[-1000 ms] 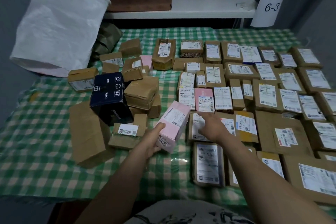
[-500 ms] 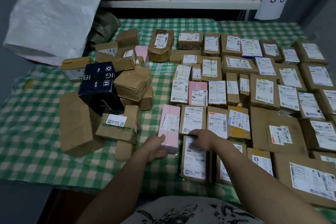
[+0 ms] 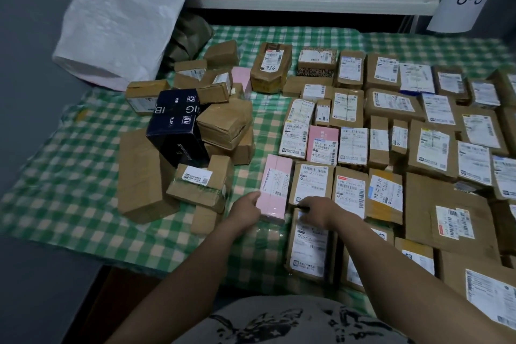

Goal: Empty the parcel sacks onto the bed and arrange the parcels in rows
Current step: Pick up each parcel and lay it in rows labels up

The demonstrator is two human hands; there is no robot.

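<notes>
1. My left hand [image 3: 247, 208] presses against the near left corner of the pink parcel [image 3: 275, 190], fingers curled on its edge, not lifting it.
2. That pink parcel lies flat on the bed [image 3: 69, 184], touching the brown labelled parcel [image 3: 312, 184] beside it, at the left end of a row.
3. My right hand [image 3: 315, 211] rests fingers-down on that brown parcel's near edge; grip unclear.
4. A loose pile with a dark box [image 3: 177, 126] sits toward the bed's left edge, the white sack [image 3: 120, 17] at its far left corner.

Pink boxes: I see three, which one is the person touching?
The long pink box at the left end of the near row. The left hand rests on its near left corner. The other two pink ones lie farther back, untouched.
</notes>
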